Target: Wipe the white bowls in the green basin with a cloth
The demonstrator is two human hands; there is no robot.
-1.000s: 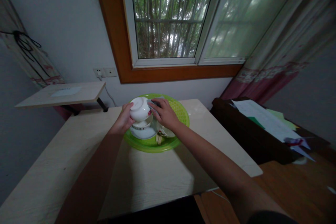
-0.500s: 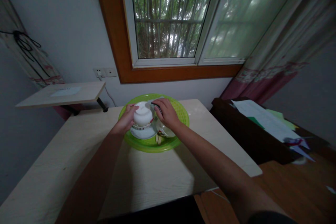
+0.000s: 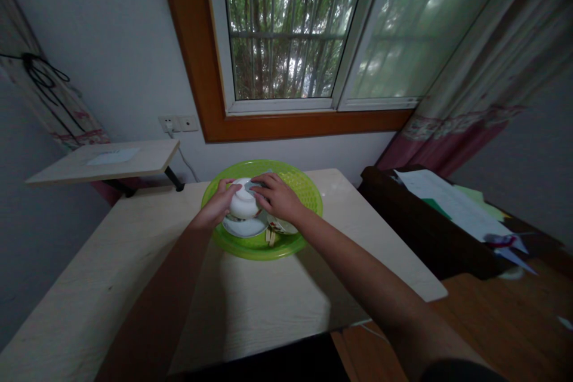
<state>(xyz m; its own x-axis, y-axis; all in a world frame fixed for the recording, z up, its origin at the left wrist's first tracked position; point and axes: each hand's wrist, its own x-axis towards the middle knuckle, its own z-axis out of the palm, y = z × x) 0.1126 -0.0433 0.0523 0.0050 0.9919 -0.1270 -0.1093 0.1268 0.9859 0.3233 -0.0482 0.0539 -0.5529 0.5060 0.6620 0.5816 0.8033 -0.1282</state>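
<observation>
Beyond the near stretch of the pale counter, small wooden pieces are lying at the front of a green tray, a white dish and a patterned bowl sitting behind. Above the dish, the left hand is keeping a half-closed grip around the upturned white bowl. The right hand, its grip partly curled on a grayish cloth, is now bringing it from the bowl's side onto the base, apparently putting cloth and bowl in contact there. Farther off, a window is showing greenery.
</observation>
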